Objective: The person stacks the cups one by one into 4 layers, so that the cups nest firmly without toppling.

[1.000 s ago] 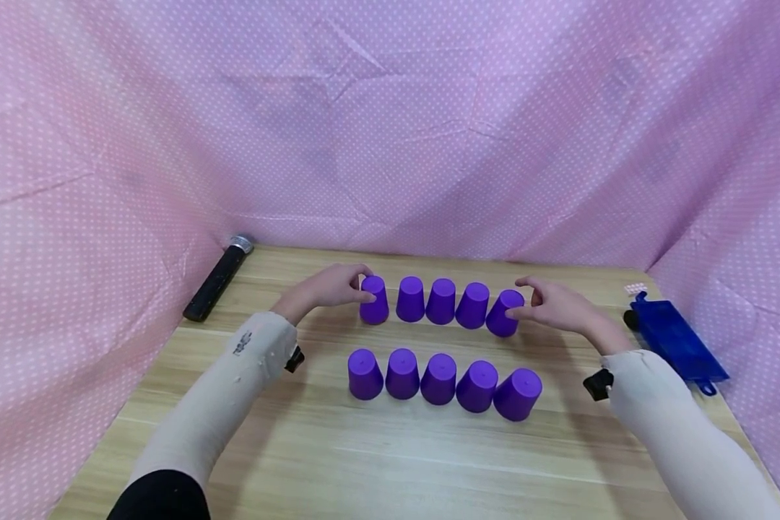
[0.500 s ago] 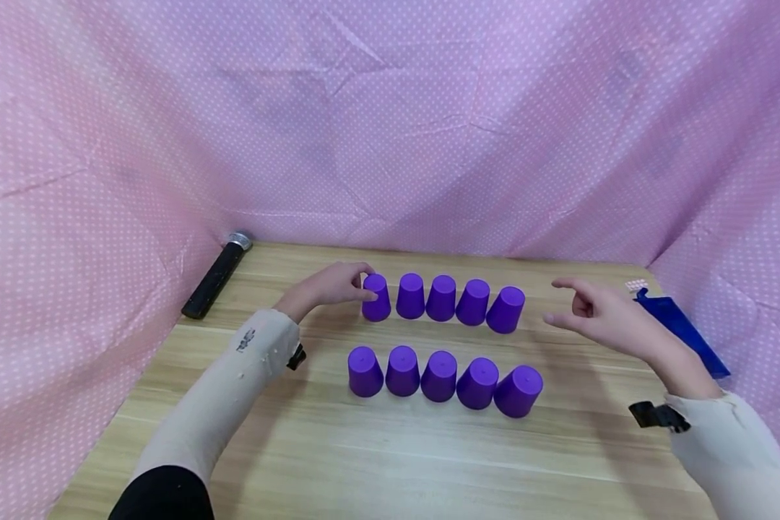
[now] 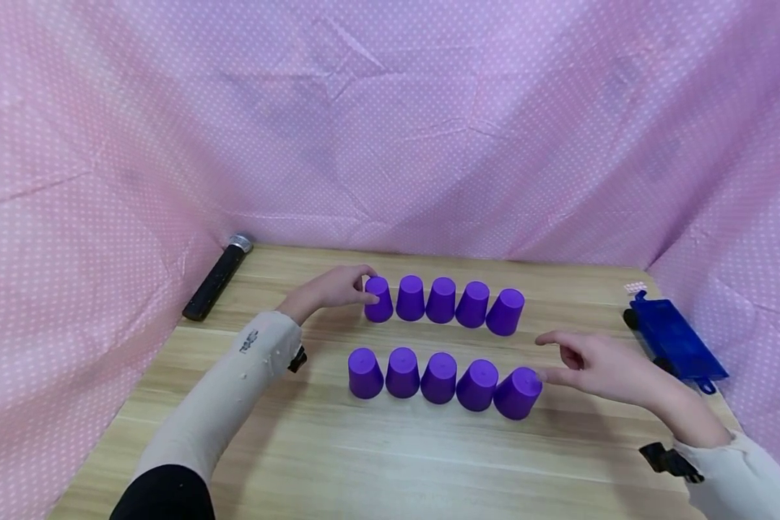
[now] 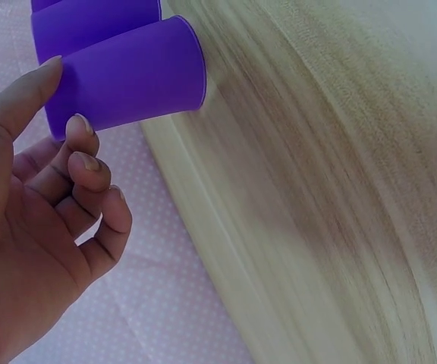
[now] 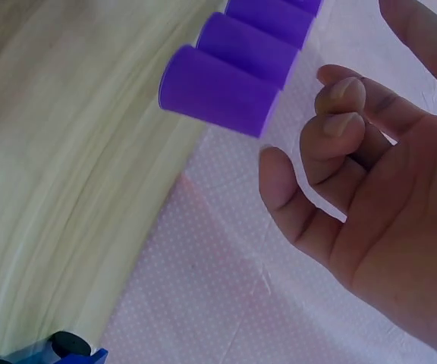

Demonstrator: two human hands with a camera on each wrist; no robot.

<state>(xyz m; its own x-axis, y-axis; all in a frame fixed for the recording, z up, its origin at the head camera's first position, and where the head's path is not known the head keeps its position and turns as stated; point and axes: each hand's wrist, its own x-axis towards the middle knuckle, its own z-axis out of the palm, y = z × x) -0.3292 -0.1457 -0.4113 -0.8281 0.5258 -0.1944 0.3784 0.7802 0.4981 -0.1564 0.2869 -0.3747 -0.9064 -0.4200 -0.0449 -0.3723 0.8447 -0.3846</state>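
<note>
Two rows of upside-down purple cups stand on the wooden table. My left hand (image 3: 338, 287) grips the leftmost cup (image 3: 380, 303) of the back row between thumb and fingers; the left wrist view shows the thumb against the wall of this cup (image 4: 135, 76). Over by the right end of the front row, my right hand (image 3: 607, 367) holds nothing, its thumb and index finger spread apart. Its thumb tip appears close to the rightmost front cup (image 3: 515, 401); whether they touch I cannot tell. In the right wrist view, its other fingers (image 5: 328, 144) are loosely bent.
A black microphone (image 3: 217, 280) lies at the back left of the table (image 3: 390, 469). At the right edge sits a blue wheeled toy cart (image 3: 676, 339) with a small pink-and-white item (image 3: 635, 287) behind it. Pink dotted cloth (image 3: 390, 144) hangs around the back and sides.
My right hand has left the rightmost back cup, moved right, then come toward the front row. With my left hand, the leftmost back cup has shifted slightly right, nearer its neighbour.
</note>
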